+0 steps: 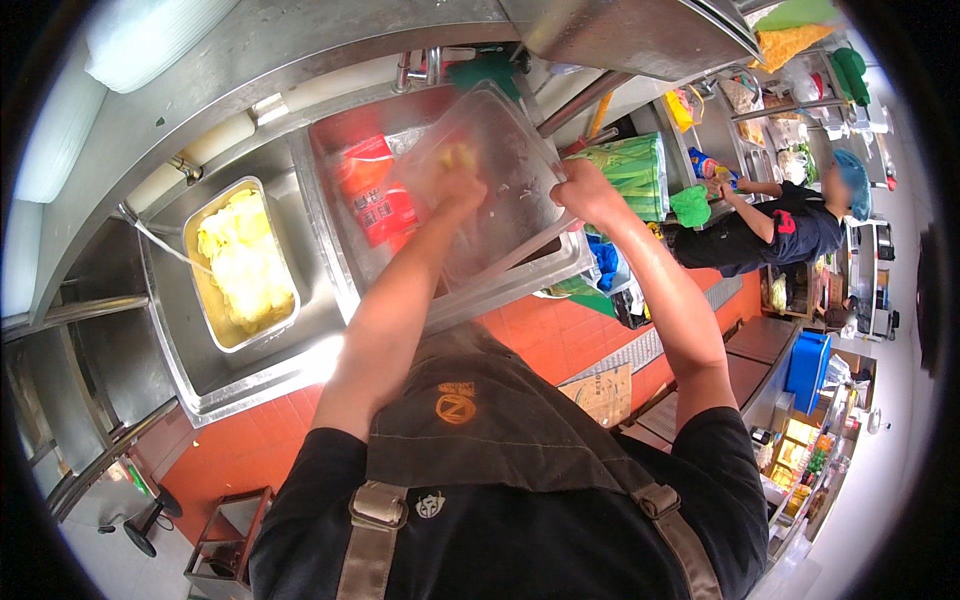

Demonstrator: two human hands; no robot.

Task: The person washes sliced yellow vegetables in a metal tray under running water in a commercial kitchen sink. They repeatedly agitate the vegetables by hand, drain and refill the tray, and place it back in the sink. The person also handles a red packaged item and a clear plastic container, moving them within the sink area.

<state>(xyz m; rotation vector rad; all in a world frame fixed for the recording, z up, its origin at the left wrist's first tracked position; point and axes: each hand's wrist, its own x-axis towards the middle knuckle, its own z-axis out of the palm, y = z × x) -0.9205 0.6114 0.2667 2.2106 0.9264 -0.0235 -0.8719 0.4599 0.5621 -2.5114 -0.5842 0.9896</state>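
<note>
A clear plastic tub (517, 180) is tilted over the right basin of a steel sink (330, 142). My right hand (589, 193) grips its rim at the right side. Inside the tub is my left hand (459, 191), with blurred pale yellow pieces (457, 159) at its fingers. A few small pale bits cling to the tub's inner surface. Red printed plastic packs (379, 191) lie in the same basin, left of the tub. In the left basin, a rectangular steel pan (279, 259) holds a heap of thin yellow slices (244, 266). A thin white hose or water stream (161, 244) reaches into it.
A steel shelf (315, 52) overhangs the sink's back. Green striped bags (626, 176) stand to the right. A co-worker (772, 217) in a blue hair cover works at a far counter. Flattened cardboard (600, 394) lies on the orange tiled floor (525, 326).
</note>
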